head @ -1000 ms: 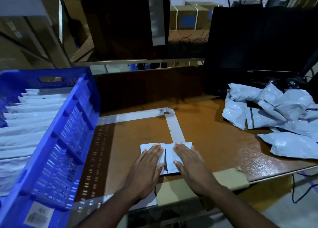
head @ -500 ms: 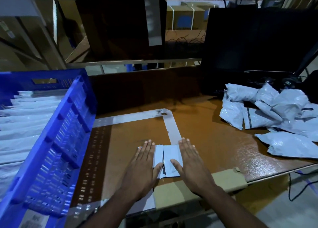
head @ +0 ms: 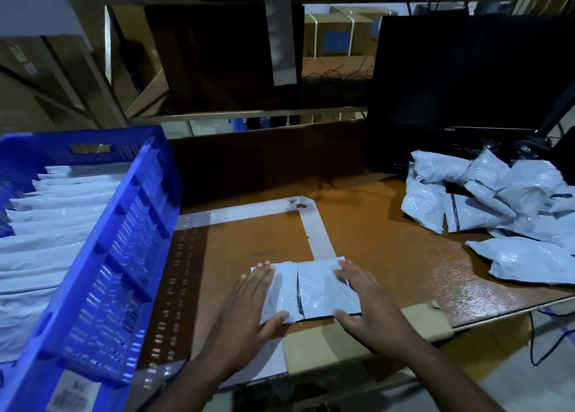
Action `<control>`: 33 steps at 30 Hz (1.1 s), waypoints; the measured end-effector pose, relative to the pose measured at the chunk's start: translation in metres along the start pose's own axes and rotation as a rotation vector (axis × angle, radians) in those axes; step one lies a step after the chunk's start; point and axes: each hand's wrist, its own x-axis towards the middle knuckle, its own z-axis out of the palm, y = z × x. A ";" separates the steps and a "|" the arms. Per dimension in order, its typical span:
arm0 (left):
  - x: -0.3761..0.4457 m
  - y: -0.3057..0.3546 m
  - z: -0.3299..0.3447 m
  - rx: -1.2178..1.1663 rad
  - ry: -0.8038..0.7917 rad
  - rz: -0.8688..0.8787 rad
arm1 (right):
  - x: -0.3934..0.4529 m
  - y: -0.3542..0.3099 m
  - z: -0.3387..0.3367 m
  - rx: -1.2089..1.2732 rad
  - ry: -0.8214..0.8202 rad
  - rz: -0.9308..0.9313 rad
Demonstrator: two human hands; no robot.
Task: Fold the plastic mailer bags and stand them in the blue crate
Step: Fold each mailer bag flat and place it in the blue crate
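While both hands lie flat on the tabletop (head: 389, 256), the blue crate (head: 102, 256) of standing bags sits beyond the left hand (head: 245, 312), loose mailers (head: 497, 206) beyond the right hand (head: 370, 305). Between them, the folded mailer (head: 311, 287) is pressed down by straight fingers, nothing gripped.

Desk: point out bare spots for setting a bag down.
Free: the brown desk between the tape corner and the loose mailer pile. Also inside the tape corner, beside the blue crate. Crowded: the pile, and the mailer under both hands.
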 end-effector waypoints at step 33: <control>0.032 0.019 0.016 0.239 -0.037 0.049 | 0.035 -0.018 0.040 -0.458 -0.005 -0.164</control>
